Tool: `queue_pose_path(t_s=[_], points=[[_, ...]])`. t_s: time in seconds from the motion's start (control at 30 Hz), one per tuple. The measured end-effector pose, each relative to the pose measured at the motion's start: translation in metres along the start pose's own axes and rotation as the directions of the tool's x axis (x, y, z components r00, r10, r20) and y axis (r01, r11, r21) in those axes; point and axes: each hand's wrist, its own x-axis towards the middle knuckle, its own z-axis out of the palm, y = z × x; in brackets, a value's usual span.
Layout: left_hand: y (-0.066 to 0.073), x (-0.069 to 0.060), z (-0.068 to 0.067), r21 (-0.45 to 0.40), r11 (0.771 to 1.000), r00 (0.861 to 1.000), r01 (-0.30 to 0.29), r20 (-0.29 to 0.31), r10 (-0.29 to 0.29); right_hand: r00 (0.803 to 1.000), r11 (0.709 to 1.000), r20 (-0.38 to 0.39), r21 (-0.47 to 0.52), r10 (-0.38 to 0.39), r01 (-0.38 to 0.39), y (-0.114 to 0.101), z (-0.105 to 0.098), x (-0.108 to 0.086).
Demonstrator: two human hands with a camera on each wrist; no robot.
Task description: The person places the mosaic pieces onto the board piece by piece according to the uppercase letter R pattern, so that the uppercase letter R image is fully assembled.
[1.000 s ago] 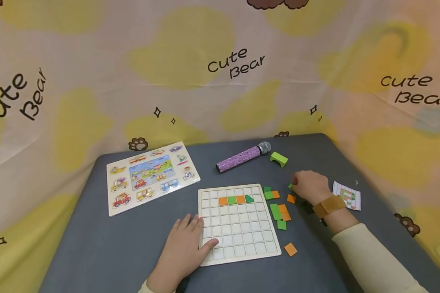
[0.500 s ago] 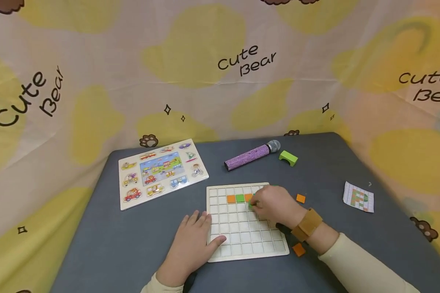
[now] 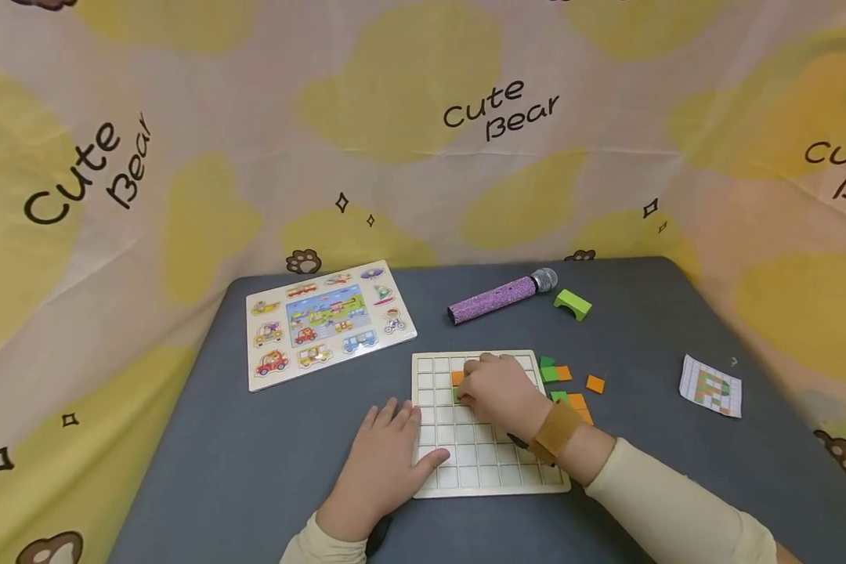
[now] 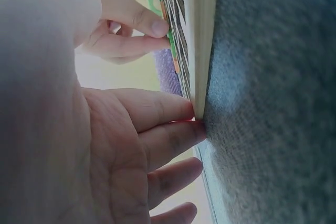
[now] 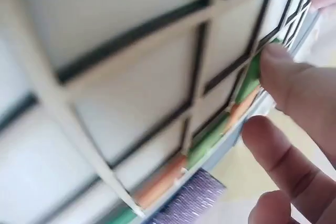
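Note:
A white grid board [image 3: 489, 493] with a wooden frame lies in front of me. My left hand [image 3: 384, 462] rests at its left edge, fingers straight, thumb on the board. My right hand [image 3: 504, 395] reaches over the grid and pinches a green square tile [image 3: 456, 395] at a cell just below an orange tile [image 3: 457, 378]. In the right wrist view the thumb presses on that green tile [image 5: 252, 80]. Beyond it runs a row of orange and green tiles, which the right hand mostly hides in the head view. The left wrist view shows both hands at the board.
Several loose green and orange tiles [image 3: 595, 384] lie right of the board. Farther right is a paper pattern card [image 3: 710, 387]. Behind the board are a purple glitter microphone [image 3: 497, 299] and a green arch block [image 3: 573, 304]. A vehicle puzzle board [image 3: 327, 325] lies at back left.
My right hand went from the loose tiles at the right, leftward over the board with a green tile, to the cell under the leftmost orange tile. The left hand stays at the board's edge.

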Motion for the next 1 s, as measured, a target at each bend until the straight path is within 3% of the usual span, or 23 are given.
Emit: queue_pose_path(t_s=[0.17, 0.33, 0.6, 0.67, 0.83, 1.0], points=[[0.009, 0.009, -0.001, -0.010, 0.999, 0.999, -0.032, 0.011, 0.033, 0.997, 0.994, -0.053, 0.096, 0.053, -0.047, 0.023, -0.004, -0.018], [0.016, 0.015, -0.005, -0.013, 0.999, 0.998, -0.040, 0.043, 0.040, 0.992, 0.991, -0.014, 0.059, 0.125, -0.124, 0.036, -0.007, -0.034], [-0.003, 0.002, -0.004, -0.025, 0.999, 0.996, 0.046, 0.083, -0.044, 0.992, 0.993, 0.100, -0.100, 0.071, -0.061, 0.012, 0.000, -0.010], [-0.007, -0.002, -0.004, -0.029, 0.998, 0.995, 0.061, 0.085, -0.058, 0.992, 0.994, 0.112, -0.101, 0.061, -0.050, 0.007, 0.002, -0.004], [-0.011, -0.006, -0.005, -0.020, 0.998, 0.996, 0.055, 0.071, -0.053, 0.991, 0.994, 0.090, 0.039, 0.103, -0.107, 0.010, 0.003, -0.007], [-0.003, 0.002, -0.005, -0.023, 1.000, 0.998, 0.020, 0.063, -0.018, 0.970, 0.952, 0.030, 0.187, 0.240, -0.242, 0.043, -0.008, -0.039]])
